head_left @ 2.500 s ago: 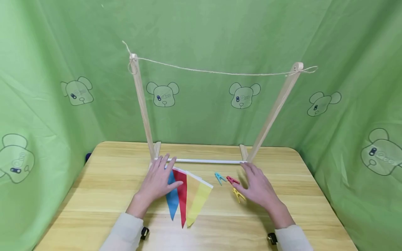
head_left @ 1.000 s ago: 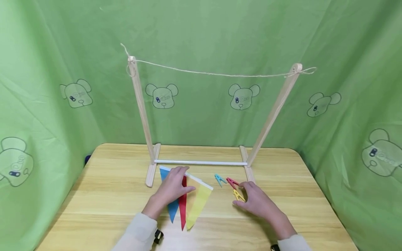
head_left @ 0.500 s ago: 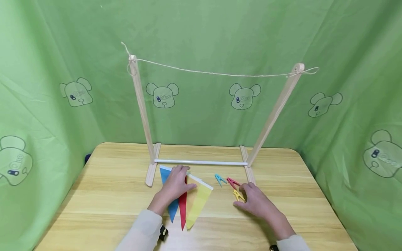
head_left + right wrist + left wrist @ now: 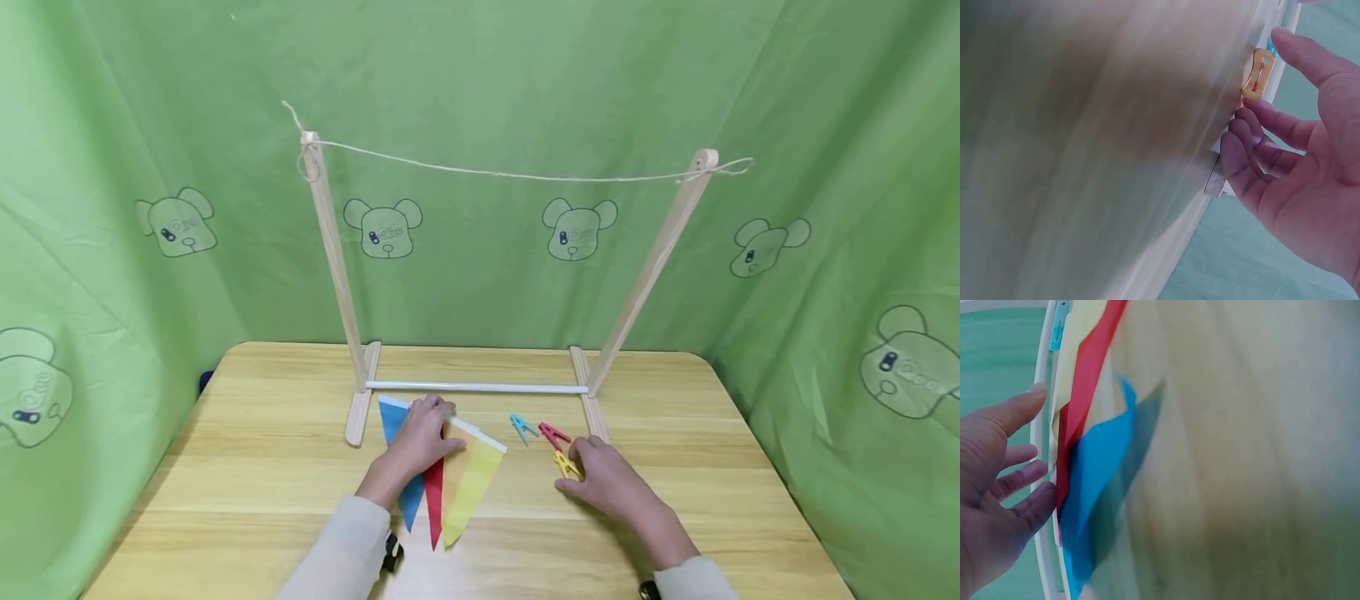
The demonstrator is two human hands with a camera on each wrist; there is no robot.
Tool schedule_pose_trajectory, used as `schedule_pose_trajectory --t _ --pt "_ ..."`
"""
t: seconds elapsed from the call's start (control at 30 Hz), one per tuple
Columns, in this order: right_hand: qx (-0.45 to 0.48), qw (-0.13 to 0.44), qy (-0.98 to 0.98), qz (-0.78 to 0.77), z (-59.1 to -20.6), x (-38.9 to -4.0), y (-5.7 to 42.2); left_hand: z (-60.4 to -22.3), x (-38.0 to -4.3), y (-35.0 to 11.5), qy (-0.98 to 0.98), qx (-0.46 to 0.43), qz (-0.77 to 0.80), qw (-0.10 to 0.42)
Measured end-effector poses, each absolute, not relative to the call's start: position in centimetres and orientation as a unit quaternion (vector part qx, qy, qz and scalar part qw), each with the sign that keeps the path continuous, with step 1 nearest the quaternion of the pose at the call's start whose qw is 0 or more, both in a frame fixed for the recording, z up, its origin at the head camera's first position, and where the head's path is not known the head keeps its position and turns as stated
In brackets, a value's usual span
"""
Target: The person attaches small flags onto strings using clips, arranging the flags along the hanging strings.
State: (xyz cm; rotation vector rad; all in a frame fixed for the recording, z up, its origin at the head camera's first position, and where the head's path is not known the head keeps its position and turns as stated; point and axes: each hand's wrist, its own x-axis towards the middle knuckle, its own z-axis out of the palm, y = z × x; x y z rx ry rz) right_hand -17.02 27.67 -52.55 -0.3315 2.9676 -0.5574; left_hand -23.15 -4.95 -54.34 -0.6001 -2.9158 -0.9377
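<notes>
In the head view, a fan of pennant flags lies on the table: blue (image 4: pixel 392 417), red (image 4: pixel 434 508) and yellow (image 4: pixel 482 471), with a pale orange part beside the yellow. Over their white top edge is my left hand (image 4: pixel 420 439), fingers loosely bent and thumb apart; in the left wrist view its fingertips are right at the red flag (image 4: pixel 1085 381). My right hand (image 4: pixel 613 485) is at a yellow clothespin (image 4: pixel 567 466), thumb and forefinger spread on either side of it. Close by lie a red clothespin (image 4: pixel 553 435) and a blue clothespin (image 4: pixel 522 427).
Behind the flags stands a wooden frame with a left post (image 4: pixel 333 250), a right post (image 4: pixel 652 267) and a white crossbar (image 4: pixel 480 387). A sagging string (image 4: pixel 487 173) is tied between the post tops. Green cloth (image 4: pixel 480 83) surrounds the wooden table (image 4: pixel 247 467).
Both hands have come nearer from beside the crossbar ends. The left has shifted right over the flags; the right has settled around the yellow clothespin. Flags and clothespins lie as before.
</notes>
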Motion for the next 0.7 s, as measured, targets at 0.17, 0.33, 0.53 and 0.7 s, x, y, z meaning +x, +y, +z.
schedule_pose_trajectory --t 0.17,0.33,0.53,0.7 --pt "-0.105 0.056 0.976 -0.185 -52.70 -17.05 27.63 -54.75 -23.23 -4.88 -0.933 -0.196 -0.301 0.009" --pt "-0.098 0.065 0.972 -0.203 -52.66 -17.24 27.67 -54.62 -23.44 -4.85 -0.935 -0.200 -0.291 0.012" --pt "-0.102 0.058 0.970 -0.214 -52.86 -17.46 28.00 -54.54 -23.53 -4.93 -0.938 -0.206 -0.280 0.011" --pt "-0.103 0.055 0.967 -0.226 -53.10 -17.56 28.20 -54.72 -23.64 -4.97 -0.940 -0.201 -0.275 0.008"
